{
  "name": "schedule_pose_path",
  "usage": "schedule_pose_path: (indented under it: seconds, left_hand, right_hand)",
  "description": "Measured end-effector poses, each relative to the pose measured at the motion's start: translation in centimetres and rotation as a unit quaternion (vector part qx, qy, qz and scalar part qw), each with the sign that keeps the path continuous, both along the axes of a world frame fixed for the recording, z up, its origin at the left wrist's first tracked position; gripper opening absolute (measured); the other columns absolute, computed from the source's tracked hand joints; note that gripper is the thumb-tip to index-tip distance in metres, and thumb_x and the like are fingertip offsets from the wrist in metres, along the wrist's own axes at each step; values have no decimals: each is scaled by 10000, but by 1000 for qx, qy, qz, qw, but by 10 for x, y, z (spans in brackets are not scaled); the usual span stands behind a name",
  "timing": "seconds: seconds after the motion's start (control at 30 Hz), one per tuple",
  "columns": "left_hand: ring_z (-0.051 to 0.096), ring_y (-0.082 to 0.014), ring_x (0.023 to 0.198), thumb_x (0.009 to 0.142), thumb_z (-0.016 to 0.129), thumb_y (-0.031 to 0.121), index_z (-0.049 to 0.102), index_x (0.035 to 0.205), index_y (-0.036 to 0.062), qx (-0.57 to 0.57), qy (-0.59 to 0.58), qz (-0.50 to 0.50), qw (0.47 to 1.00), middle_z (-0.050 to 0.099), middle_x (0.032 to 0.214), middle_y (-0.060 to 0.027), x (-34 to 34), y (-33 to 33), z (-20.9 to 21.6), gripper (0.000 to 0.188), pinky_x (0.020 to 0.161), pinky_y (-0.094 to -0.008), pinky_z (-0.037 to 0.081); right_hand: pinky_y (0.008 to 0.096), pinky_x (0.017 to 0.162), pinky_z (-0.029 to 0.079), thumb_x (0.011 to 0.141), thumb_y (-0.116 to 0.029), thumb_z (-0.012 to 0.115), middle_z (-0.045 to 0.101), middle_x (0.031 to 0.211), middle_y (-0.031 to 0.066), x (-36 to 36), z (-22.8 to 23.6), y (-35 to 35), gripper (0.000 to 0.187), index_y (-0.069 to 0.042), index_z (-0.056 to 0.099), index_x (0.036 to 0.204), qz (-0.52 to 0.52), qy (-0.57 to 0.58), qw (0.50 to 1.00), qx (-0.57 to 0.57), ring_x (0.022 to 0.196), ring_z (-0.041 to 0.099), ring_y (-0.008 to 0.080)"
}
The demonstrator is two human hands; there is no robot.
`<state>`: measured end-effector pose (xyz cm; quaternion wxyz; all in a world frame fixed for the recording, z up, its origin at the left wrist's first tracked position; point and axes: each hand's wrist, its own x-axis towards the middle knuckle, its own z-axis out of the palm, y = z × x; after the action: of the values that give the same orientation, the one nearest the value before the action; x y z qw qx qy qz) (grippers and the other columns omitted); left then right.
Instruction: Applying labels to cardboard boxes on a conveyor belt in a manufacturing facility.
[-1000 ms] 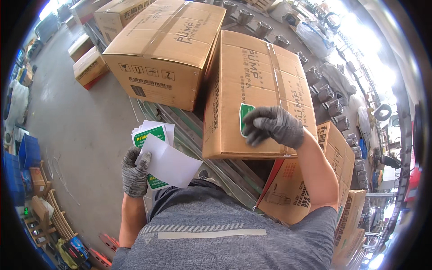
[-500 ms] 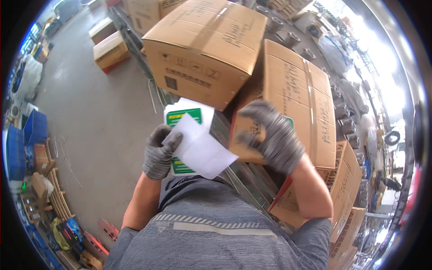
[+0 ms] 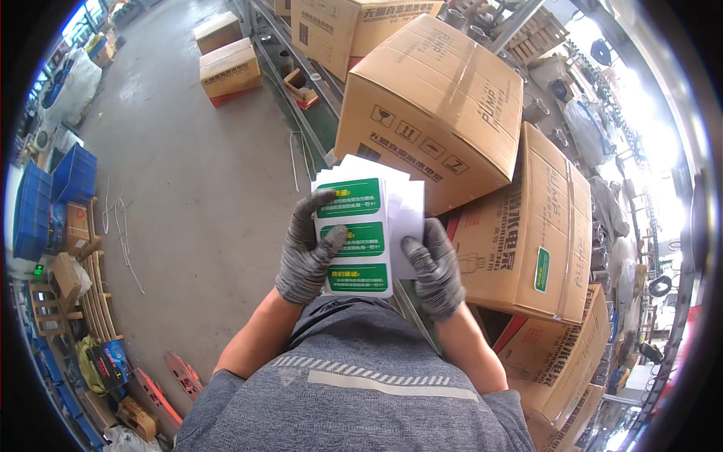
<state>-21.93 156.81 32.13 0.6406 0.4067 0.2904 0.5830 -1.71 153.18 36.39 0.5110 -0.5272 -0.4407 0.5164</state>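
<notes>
In front of my body, my left hand (image 3: 301,260) grips a stack of sticker sheets (image 3: 365,239), its thumb across the front. The top sheet carries three green labels with yellow and white print. Gloved in grey like the left, my right hand (image 3: 435,273) pinches a blank white sheet (image 3: 412,211) against the stack's right side. A single green sticker (image 3: 542,270) is on the side of a brown carton (image 3: 482,248) to the right. Beyond the stack stands another taped carton (image 3: 429,98).
More cartons (image 3: 553,369) line the right side. A metal-edged conveyor track (image 3: 305,124) runs under the row. Two smaller boxes (image 3: 230,71) sit on the grey floor at far left. Blue bins (image 3: 74,175) and wooden pallets (image 3: 98,294) stand along the left edge.
My right hand has come away from the carton to the stack and now holds the white sheet. That sheet no longer lies across the labels. The cartons appear farther right in view.
</notes>
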Motion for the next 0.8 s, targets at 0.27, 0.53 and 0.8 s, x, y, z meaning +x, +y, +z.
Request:
schedule_pose_path:
  seconds: [0.27, 0.53, 0.8]
  left_hand:
    - [533, -263, 1288, 930, 764, 254, 234, 1597, 162, 84, 13, 103, 991, 420, 1497, -150, -11, 14, -8, 857, 1073, -421, 496]
    - [657, -205, 1130, 938, 756, 336, 603, 1314, 55, -210, -144, -149, 956, 672, 1236, -89, -31, 32, -32, 494, 978, -373, 555]
    - [674, -197, 1078, 951, 753, 296, 632, 1283, 53, -216, -26, -175, 960, 702, 1170, -79, -30, 67, -27, 429, 940, -356, 567]
  right_hand:
    - [327, 1008, 480, 982, -229, 715, 613, 1244, 95, -67, -4, 17, 483, -17, 480, 1346, 71, -67, 995, 2, 1152, 565, 155]
    - [418, 1095, 443, 970, -260, 696, 492, 1415, 239, -72, -29, 43, 751, -45, 304, 1574, -1, -198, 973, 122, 1282, 529, 320]
    - [499, 1110, 419, 866, -370, 776, 458, 1441, 243, -36, 12, 116, 721, -41, 496, 1443, 43, -466, 857, 216, 1307, 463, 443]
